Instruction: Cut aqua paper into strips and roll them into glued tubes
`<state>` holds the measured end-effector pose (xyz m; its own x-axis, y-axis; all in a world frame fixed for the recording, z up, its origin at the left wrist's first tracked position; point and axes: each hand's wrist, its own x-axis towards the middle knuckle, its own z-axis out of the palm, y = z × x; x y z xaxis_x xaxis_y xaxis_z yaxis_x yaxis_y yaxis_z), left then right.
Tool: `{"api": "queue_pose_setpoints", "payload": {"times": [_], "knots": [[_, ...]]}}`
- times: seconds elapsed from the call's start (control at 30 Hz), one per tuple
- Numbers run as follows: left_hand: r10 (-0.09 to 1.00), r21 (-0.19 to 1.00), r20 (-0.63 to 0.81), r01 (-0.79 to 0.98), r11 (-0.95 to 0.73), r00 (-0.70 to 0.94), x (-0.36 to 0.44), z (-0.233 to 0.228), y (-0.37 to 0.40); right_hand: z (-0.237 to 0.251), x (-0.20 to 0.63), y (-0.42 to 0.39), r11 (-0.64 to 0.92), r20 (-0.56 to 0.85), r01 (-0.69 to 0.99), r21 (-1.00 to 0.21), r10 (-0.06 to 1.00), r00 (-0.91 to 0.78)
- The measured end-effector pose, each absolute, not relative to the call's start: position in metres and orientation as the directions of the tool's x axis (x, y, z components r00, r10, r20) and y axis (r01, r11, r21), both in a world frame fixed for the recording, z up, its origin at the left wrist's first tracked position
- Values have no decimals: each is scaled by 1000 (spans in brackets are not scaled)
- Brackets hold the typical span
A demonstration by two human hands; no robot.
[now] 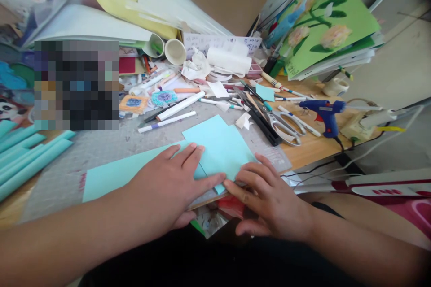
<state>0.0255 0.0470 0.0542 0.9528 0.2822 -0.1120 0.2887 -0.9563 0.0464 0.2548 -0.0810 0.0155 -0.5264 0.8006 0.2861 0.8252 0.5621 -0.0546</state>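
Note:
A light blue sheet of paper (218,145) lies folded over on a grey cutting mat (101,152) near the table's front edge. My left hand (168,186) lies flat on the paper, fingers spread and pointing right along the fold. My right hand (266,197) presses its fingertips on the paper's lower right edge, close to the left hand's fingertips. Neither hand grips anything.
Rolled light blue paper tubes (27,157) lie at the left. Behind the paper are markers (168,121), scissors (283,125), a blue glue gun (325,114), paper cups (175,50), tape rolls and scraps. Green flower artwork (326,22) leans at the right. Cables hang off the right edge.

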Motion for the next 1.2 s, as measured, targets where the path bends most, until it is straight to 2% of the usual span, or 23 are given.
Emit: {"api": "queue_pose_setpoints", "payload": {"times": [0.27, 0.47, 0.57, 0.7, 0.77, 0.83, 0.97, 1.0, 1.07, 1.2], "knots": [[285, 98, -92, 293, -951, 954, 25, 50, 47, 20, 255, -74, 594, 215, 795, -121, 798, -563], [256, 70, -116, 265, -962, 960, 19, 52, 50, 25, 252, -73, 580, 131, 803, -138, 814, -565], [246, 46, -87, 251, -967, 965, 13, 53, 53, 27, 254, -70, 580, 186, 802, -139, 811, -555], [272, 72, 27, 269, -960, 962, 11, 55, 42, 28, 260, -63, 470, 273, 880, -70, 857, -437], [286, 78, 59, 282, -956, 956, 11, 55, 29, 31, 261, -60, 544, 302, 839, -19, 803, -514], [294, 60, 113, 289, -955, 949, 11, 53, 16, 36, 262, -60, 653, 346, 757, 23, 705, -619], [288, 91, 460, 278, -956, 840, 4, 46, -1, 49, 275, -58, 770, 475, 636, 51, 542, -694], [313, 107, 517, 303, -947, 797, 1, 45, -1, 51, 279, -56, 768, 513, 640, 36, 535, -671], [414, 131, 546, 414, -901, 728, -5, 48, 8, 53, 287, -47, 693, 584, 720, -30, 597, -550], [658, 118, 502, 710, -695, 561, -11, 76, 58, 45, 285, -20, 385, 647, 905, -179, 740, -186]]}}
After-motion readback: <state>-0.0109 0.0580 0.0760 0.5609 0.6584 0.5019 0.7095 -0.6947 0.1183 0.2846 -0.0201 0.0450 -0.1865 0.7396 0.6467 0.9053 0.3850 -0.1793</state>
